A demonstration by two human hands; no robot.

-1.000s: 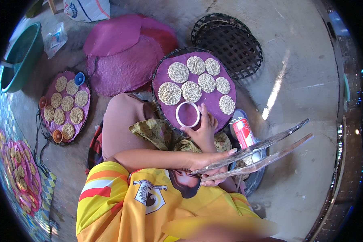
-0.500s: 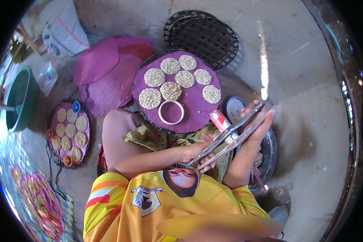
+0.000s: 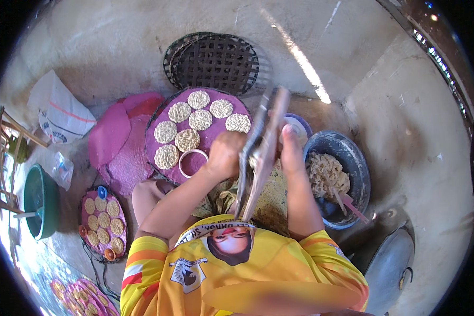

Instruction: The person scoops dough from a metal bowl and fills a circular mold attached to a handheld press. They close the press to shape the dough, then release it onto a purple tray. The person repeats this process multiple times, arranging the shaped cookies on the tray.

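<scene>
A pair of long wooden bars [image 3: 269,136], one pale and one dark, stands tilted in front of my chest, blurred toward the far end. My right hand [image 3: 290,150] wraps the bars from the right, its thumb showing and its other fingers behind the wood. Against their left side is my left hand [image 3: 229,151], closed; what it grips is hidden. A bit of pale dough shows between the bars. Beyond my left hand, a round purple mat [image 3: 216,129] carries several noodle-like dough rounds [image 3: 200,119] and a white ring [image 3: 181,164].
On the right stands a dark basin [image 3: 361,174] with dough [image 3: 326,174] and a pink-handled utensil [image 3: 353,206]. A wok-like pan [image 3: 389,268] lies nearer me. Woven trays [image 3: 213,63] are at the back. A smaller tray of rounds [image 3: 103,221] and a green tub [image 3: 41,203] sit left.
My left hand has moved from the bars' near end up to their left side. The bars have swung more upright and leftward. The red-and-white can is now out of sight. The view has shifted.
</scene>
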